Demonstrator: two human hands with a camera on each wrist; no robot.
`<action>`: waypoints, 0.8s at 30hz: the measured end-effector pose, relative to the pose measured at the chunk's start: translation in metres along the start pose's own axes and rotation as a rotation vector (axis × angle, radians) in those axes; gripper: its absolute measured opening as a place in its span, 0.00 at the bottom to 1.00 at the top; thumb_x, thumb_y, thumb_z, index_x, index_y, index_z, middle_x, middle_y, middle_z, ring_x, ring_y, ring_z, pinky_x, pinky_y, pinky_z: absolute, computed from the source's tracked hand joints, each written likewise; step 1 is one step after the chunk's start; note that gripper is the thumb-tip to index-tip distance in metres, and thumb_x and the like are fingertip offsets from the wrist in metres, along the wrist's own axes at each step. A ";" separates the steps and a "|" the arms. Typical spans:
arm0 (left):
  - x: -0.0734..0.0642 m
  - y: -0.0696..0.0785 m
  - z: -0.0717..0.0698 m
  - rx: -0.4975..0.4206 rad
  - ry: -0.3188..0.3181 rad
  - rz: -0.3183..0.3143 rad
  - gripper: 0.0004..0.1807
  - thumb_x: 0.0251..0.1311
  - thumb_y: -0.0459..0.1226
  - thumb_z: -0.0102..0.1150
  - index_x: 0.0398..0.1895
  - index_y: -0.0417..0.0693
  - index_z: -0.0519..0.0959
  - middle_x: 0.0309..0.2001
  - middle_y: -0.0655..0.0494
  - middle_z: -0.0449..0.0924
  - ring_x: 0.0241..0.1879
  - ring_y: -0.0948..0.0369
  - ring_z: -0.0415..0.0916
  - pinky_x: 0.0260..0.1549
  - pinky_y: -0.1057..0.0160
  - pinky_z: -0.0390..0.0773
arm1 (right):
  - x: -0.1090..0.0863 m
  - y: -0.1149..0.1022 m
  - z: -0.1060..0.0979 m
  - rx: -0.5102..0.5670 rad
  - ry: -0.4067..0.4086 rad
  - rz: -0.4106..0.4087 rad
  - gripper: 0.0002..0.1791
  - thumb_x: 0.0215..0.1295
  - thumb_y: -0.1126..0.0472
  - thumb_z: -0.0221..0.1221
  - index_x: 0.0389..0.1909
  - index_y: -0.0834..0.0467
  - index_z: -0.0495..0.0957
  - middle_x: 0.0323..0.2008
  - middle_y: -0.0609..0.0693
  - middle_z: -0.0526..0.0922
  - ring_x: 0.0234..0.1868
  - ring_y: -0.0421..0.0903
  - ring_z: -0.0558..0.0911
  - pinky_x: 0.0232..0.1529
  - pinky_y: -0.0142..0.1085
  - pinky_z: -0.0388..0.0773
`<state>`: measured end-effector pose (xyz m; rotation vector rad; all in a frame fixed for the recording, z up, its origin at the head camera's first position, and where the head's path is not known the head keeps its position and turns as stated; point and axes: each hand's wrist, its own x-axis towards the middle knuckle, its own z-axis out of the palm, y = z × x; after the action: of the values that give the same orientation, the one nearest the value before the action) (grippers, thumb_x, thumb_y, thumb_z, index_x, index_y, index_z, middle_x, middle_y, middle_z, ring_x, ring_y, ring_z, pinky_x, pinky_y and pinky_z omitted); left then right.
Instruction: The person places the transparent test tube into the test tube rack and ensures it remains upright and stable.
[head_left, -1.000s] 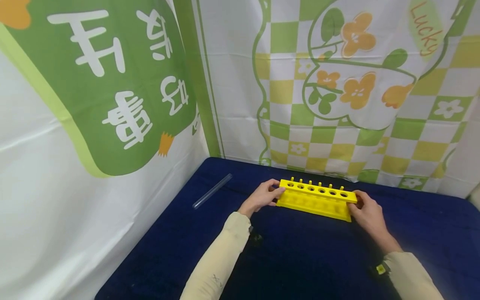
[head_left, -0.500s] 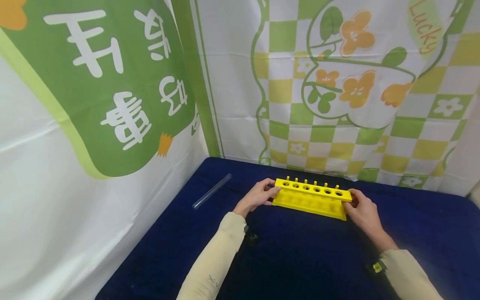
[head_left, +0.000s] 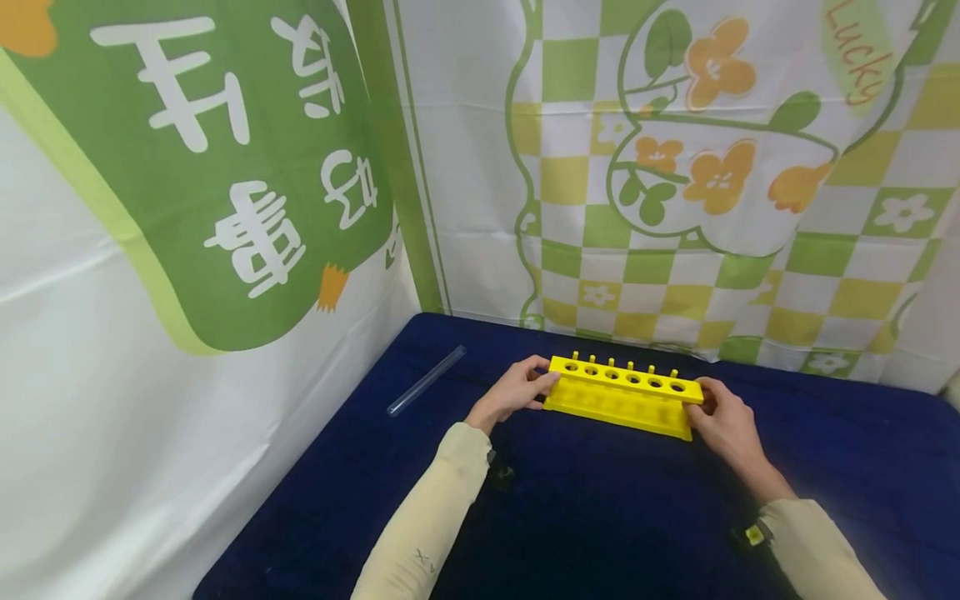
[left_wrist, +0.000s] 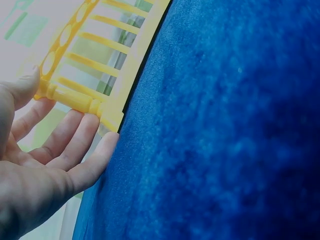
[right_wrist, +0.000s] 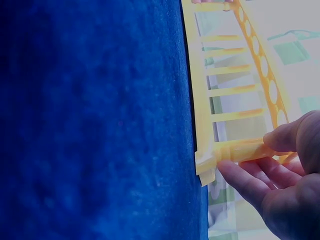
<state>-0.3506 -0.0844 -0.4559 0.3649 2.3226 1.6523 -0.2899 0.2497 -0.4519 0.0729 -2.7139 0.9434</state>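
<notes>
Left hand [head_left: 513, 392] and right hand [head_left: 729, 423] grip the yellow six-hole rack [head_left: 618, 406], a clear tube [head_left: 427, 381] lying apart.

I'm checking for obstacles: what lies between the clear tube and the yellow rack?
In the head view, the person's left grip lies between the clear tube and the yellow rack; from tube to grip, only bare blue cloth shows.

Test tube rack [head_left: 618, 400] between left hand [head_left: 513, 392] and right hand [head_left: 727, 421]

The rack rests on the table [head_left: 615, 517]. Left of the left hand, apart from it, lies a test tube [head_left: 427, 381]; behind the table hangs a cloth [head_left: 472, 208].
</notes>
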 end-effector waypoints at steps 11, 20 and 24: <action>-0.002 -0.001 -0.002 0.007 0.002 0.004 0.23 0.68 0.53 0.55 0.61 0.55 0.72 0.50 0.48 0.78 0.46 0.57 0.81 0.46 0.55 0.84 | -0.002 -0.002 0.001 0.019 -0.025 0.008 0.26 0.67 0.65 0.57 0.64 0.70 0.65 0.48 0.71 0.77 0.42 0.60 0.78 0.43 0.50 0.82; -0.005 0.000 -0.003 0.017 0.006 -0.011 0.24 0.68 0.54 0.55 0.62 0.55 0.71 0.50 0.49 0.78 0.46 0.57 0.80 0.45 0.58 0.84 | -0.001 -0.004 0.001 0.033 -0.047 0.015 0.27 0.69 0.64 0.57 0.65 0.70 0.63 0.49 0.70 0.77 0.41 0.59 0.78 0.42 0.49 0.82; -0.005 0.000 -0.003 0.021 0.005 -0.010 0.24 0.68 0.54 0.55 0.62 0.55 0.71 0.50 0.49 0.78 0.46 0.57 0.80 0.45 0.57 0.84 | -0.002 -0.003 0.001 0.029 -0.051 0.030 0.27 0.69 0.63 0.56 0.65 0.70 0.63 0.49 0.70 0.76 0.42 0.59 0.77 0.43 0.49 0.81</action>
<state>-0.3467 -0.0888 -0.4549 0.3532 2.3428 1.6267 -0.2877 0.2461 -0.4515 0.0623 -2.7550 1.0034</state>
